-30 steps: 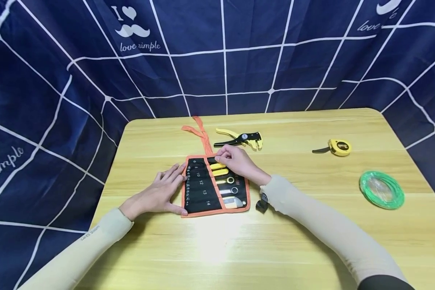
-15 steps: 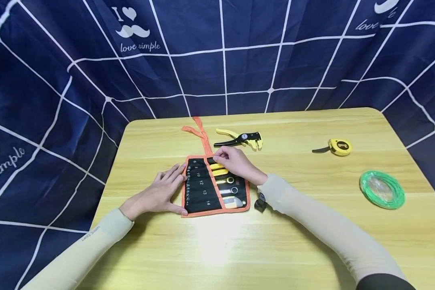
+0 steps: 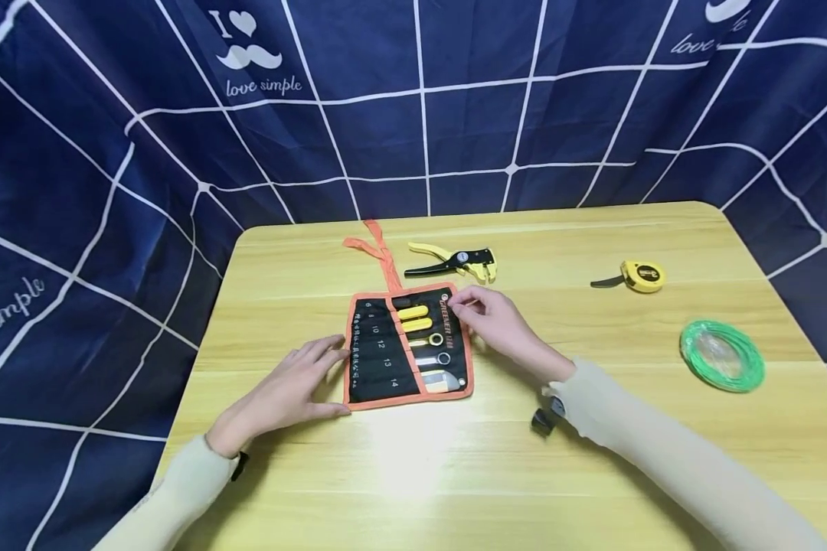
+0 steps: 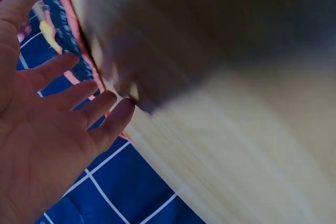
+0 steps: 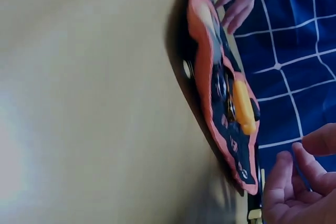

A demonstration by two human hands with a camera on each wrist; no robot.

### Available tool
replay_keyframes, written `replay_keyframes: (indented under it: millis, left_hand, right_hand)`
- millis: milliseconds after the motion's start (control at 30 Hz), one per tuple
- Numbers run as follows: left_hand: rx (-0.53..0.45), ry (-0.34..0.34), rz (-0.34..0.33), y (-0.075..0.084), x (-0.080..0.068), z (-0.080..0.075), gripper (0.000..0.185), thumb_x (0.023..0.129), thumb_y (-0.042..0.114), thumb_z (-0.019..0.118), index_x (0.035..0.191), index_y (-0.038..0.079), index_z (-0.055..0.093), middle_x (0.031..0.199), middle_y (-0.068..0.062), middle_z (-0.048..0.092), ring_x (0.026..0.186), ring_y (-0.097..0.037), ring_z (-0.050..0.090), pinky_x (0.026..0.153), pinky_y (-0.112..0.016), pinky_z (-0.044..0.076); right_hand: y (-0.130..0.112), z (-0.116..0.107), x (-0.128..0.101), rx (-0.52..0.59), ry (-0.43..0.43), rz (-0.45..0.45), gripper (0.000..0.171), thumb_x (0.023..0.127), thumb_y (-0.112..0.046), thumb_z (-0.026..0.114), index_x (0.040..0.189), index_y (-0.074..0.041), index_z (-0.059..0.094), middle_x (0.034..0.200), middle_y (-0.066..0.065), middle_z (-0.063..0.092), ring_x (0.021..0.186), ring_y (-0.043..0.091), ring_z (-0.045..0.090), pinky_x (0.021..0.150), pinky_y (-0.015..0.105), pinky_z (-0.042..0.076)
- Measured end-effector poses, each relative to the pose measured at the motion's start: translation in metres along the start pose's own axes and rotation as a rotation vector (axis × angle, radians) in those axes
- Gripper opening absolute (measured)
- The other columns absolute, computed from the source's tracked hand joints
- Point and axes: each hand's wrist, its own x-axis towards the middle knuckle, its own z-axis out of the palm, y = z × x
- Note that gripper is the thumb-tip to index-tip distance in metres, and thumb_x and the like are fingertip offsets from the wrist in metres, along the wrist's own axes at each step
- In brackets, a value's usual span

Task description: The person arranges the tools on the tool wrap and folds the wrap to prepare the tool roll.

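Note:
A black tool pouch with orange trim lies unfolded on the table, numbers printed down its left flap. Its pockets hold two yellow handles, ring-ended wrenches and a pale flat tool with a yellow edge. My left hand is spread at the pouch's left edge, fingertips right by the trim; its palm and straight fingers show in the left wrist view. At the upper right corner hovers my right hand, fingers loosely bent. Nothing sits between its thumb and fingertips in the right wrist view.
Behind the pouch lie its orange ties and a yellow-black wire stripper. To the right are a yellow tape measure and a coil of green wire. A dark blue gridded curtain stands around the wooden table.
My right hand has left the top pocket and moved right to the pouch's edge, uncovering the yellow handles and red lettering. The left hand has drawn back slightly from the left flap.

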Motion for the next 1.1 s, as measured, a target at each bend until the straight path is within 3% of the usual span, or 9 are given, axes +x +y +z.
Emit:
replay_keyframes:
  millis: [100,200,367,500,667,800,1000,1100]
  left_hand:
    - [-0.028,0.060,0.005,0.007,-0.001,0.005,0.082,0.084,0.051,0.094,0.144,0.003,0.065,0.144,-0.013,0.059,0.129,-0.033,0.058,0.107,-0.057,0.049]
    - [-0.074,0.101,-0.014,0.014,-0.002,0.010,0.074,0.083,0.046,0.097,0.138,0.006,0.068,0.130,-0.005,0.061,0.118,-0.025,0.060,0.104,-0.051,0.051]
    - [-0.150,0.106,-0.079,0.026,-0.013,0.016,0.067,0.083,0.042,0.098,0.134,0.008,0.071,0.121,0.002,0.062,0.108,-0.018,0.059,0.098,-0.045,0.054]
    - [-0.163,0.113,-0.095,0.034,-0.016,0.019,0.061,0.084,0.041,0.097,0.130,0.010,0.072,0.116,0.004,0.061,0.100,-0.015,0.056,0.092,-0.044,0.052]
    - [-0.151,0.144,-0.096,0.038,-0.012,0.027,0.047,0.087,0.021,0.094,0.127,0.010,0.072,0.114,0.003,0.061,0.101,-0.015,0.054,0.089,-0.042,0.050]
    - [-0.135,0.156,-0.089,0.044,-0.007,0.033,0.042,0.087,0.002,0.087,0.126,0.007,0.072,0.116,0.001,0.061,0.102,-0.017,0.055,0.088,-0.041,0.051]
    - [-0.013,0.168,-0.066,0.053,0.001,0.035,0.040,0.087,0.005,0.087,0.124,0.005,0.072,0.115,-0.001,0.062,0.094,-0.018,0.052,0.078,-0.036,0.048]
    - [0.059,0.190,-0.052,0.054,0.002,0.035,0.039,0.084,0.008,0.087,0.119,0.003,0.073,0.112,-0.002,0.066,0.091,-0.018,0.056,0.078,-0.037,0.051]
  right_hand:
    - [0.003,-0.005,-0.018,0.038,-0.011,0.012,0.021,0.107,-0.011,0.068,0.123,0.002,0.073,0.104,0.019,0.073,0.089,0.033,0.066,0.074,0.030,0.055]
    - [0.005,-0.007,-0.036,0.059,-0.033,0.027,0.019,0.106,-0.008,0.069,0.121,0.003,0.073,0.106,0.018,0.074,0.092,0.034,0.067,0.078,0.031,0.057]
    - [0.009,-0.004,-0.063,0.059,-0.088,0.046,0.020,0.104,-0.011,0.074,0.121,0.000,0.075,0.105,0.013,0.076,0.092,0.031,0.070,0.079,0.030,0.058]
    - [0.014,-0.002,-0.084,0.036,-0.171,0.081,0.030,0.102,-0.015,0.079,0.128,-0.003,0.074,0.112,0.009,0.076,0.085,0.025,0.068,0.069,0.028,0.056]
    - [0.018,0.006,-0.100,0.015,-0.229,0.069,0.041,0.099,-0.017,0.081,0.137,-0.006,0.070,0.132,0.011,0.071,0.086,0.020,0.070,0.071,0.030,0.056]
    - [0.019,0.011,-0.102,-0.030,-0.222,0.002,0.042,0.098,-0.012,0.080,0.138,-0.007,0.069,0.133,0.010,0.070,0.092,0.017,0.073,0.078,0.030,0.058]
    - [0.020,0.016,-0.101,-0.088,-0.201,-0.056,0.044,0.095,-0.005,0.080,0.138,-0.009,0.071,0.124,0.005,0.070,0.089,0.013,0.070,0.074,0.029,0.057]
    - [0.020,0.022,-0.096,-0.121,-0.187,-0.085,0.046,0.093,-0.005,0.081,0.138,-0.009,0.071,0.118,0.003,0.069,0.087,0.013,0.065,0.074,0.029,0.055]
